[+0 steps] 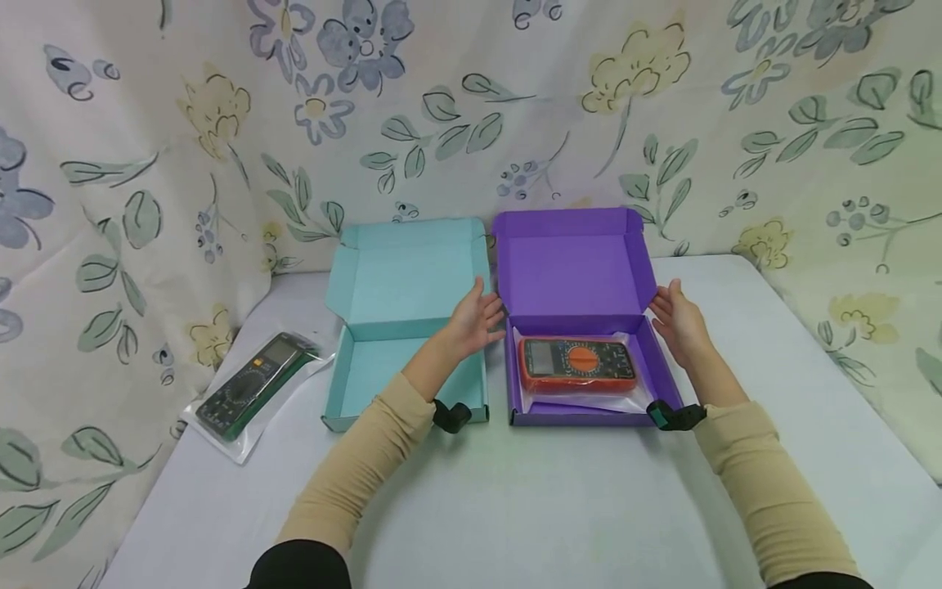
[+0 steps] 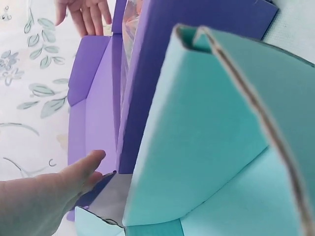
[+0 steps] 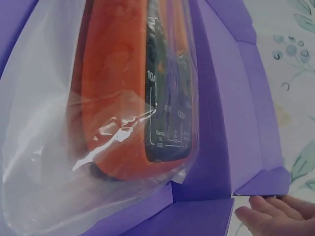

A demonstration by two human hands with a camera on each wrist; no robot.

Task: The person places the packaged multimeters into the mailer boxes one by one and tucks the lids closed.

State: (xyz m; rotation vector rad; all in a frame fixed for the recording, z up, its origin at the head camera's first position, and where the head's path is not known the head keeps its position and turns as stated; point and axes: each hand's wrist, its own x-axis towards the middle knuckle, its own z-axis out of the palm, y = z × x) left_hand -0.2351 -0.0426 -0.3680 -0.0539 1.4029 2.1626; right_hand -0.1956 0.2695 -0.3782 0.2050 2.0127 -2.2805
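Note:
An open purple box holds an orange multimeter in a clear plastic bag, its dial side facing up. My left hand stands at the box's left side, fingers extended and thumb up, above the right edge of an open teal box. At the purple box's right side is my right hand, its fingertips by the corner where lid and tray meet. In the right wrist view those fingers reach the lid's side flap; whether they touch it I cannot tell. Neither hand grips anything.
A green-edged multimeter in a clear bag lies at the left on the white tabletop. The teal box stands close beside the purple one, its lid raised. A floral curtain hangs behind both lids.

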